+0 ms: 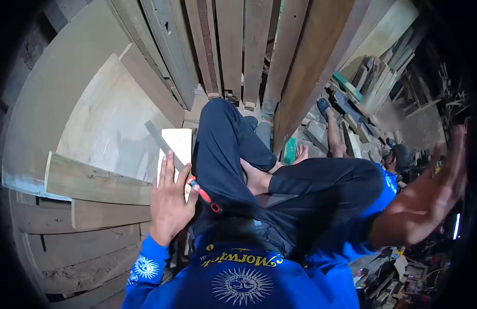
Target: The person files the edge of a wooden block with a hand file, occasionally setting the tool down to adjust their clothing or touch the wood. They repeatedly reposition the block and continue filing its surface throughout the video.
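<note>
My left hand (171, 201) lies flat with its fingers stretched out over a pale rectangular block (177, 139) beside my thigh. Under its fingers runs a flat metal file (157, 135), slanting across the block. The file's red and black handle (205, 196) sticks out past my thumb, over my leg, and is not gripped. Raised at the far right, my right hand (441, 185) has its fingers extended and holds nothing; it is well apart from the file.
My crossed legs (223, 149) fill the middle. Upright wooden planks (230, 51) stand in front, beside a thick brown post (315, 62). Curved boards (99, 180) lie at left. Scrap wood (372, 77) is piled at right, near another person's leg (333, 129).
</note>
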